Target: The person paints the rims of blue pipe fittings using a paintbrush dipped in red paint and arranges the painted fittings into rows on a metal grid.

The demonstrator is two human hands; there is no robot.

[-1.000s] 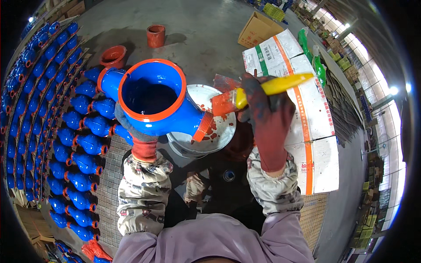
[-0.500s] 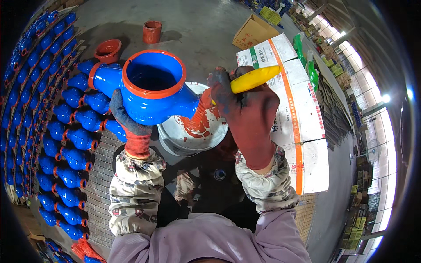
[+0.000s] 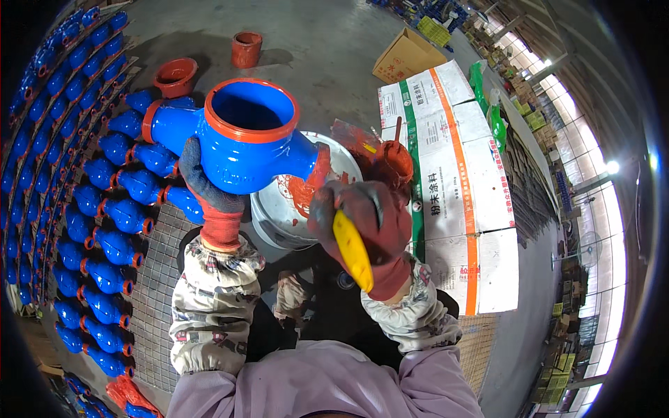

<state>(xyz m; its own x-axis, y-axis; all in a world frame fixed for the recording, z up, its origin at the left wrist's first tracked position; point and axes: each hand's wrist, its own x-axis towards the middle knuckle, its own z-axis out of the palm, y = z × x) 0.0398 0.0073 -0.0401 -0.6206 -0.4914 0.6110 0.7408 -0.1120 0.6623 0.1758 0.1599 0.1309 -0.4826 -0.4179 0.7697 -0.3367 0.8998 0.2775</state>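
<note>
My left hand point(image 3: 208, 187), in a dark and red work glove, holds a blue cast pipe fitting point(image 3: 240, 167) from below. The fitting has a wide round opening on top with a red rim, and two side ends; the left end is red too. My gloved right hand point(image 3: 380, 216) grips a paintbrush by its yellow handle point(image 3: 353, 252), which points down toward me. The hand is close to the fitting's right end, which shows red; the bristles are mostly hidden. Beneath stands a white bucket point(image 3: 263, 221), its top smeared with red paint.
A red-stained pot point(image 3: 394, 166) stands beside white cartons point(image 3: 456, 184) on the right. Several blue fittings point(image 3: 122, 216) lie in rows at left on wire mesh point(image 3: 155, 296). Farther off are a red bowl point(image 3: 174, 78), a red can point(image 3: 247, 50) and a brown carton point(image 3: 404, 59).
My right hand has moved down and left and turned, so the yellow handle now points toward me instead of right. The fitting has shifted slightly right. The red-stained pot has come into view.
</note>
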